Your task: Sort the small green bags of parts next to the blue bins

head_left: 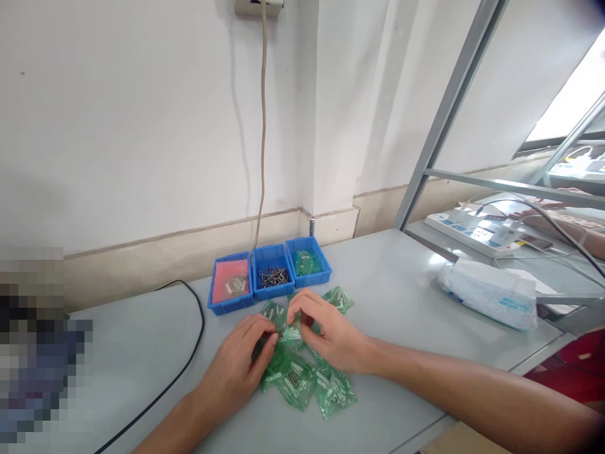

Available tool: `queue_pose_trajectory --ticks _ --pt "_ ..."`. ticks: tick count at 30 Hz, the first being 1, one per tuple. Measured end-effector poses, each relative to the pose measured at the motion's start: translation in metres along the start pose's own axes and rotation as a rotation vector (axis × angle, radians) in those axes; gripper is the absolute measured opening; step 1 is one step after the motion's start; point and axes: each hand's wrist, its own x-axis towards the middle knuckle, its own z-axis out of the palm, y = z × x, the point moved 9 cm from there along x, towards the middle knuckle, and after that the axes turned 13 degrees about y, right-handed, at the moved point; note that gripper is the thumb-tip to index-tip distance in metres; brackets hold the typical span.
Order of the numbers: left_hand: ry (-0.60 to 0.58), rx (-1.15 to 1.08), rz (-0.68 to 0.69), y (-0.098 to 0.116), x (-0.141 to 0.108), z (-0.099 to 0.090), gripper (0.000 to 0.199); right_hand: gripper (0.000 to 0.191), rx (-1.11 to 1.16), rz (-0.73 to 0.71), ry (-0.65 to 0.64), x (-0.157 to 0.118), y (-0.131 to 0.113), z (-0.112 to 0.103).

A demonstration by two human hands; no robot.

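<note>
Since both hands are right in among the small see-through green plastic bags (335, 394), that's where all the action is, on the near part of the smooth grey table (387, 277). The bags sit in a loose overlapping heap, and you can spot pale plugs and silvery metal screws through the plastic. Person's left hand (246, 353) comes in from the near left, thumb and index finger pinched together on the edge of one green bag (292, 334) on top of the heap. Right hand (328, 328) reaches in from the right, fingers curled over that same bag with a gap between thumb and index; honestly can't tell if it's gripping anything.

Just beyond the heap there's a row of three open blue plastic bins. Left bin (231, 307) has a flat pink sheet (221, 277) with pale bits in clear plastic on it, middle bin (274, 292) has loose dark metal screws (275, 276), right bin (314, 279) has more green plastic. Thin black cable (203, 321) curves across the table on the left. Over on the right lies a white plastic packet with blue print (491, 293), and past the grey metal frame (444, 107) you can see another person's forearm (583, 239).
</note>
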Motion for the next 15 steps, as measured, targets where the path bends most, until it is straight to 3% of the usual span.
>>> queue_pose_trajectory --ticks 15 --pt "-0.027 0.018 0.031 0.0025 -0.0009 0.0023 0.02 0.037 0.002 0.002 -0.027 0.0003 0.0006 0.0019"
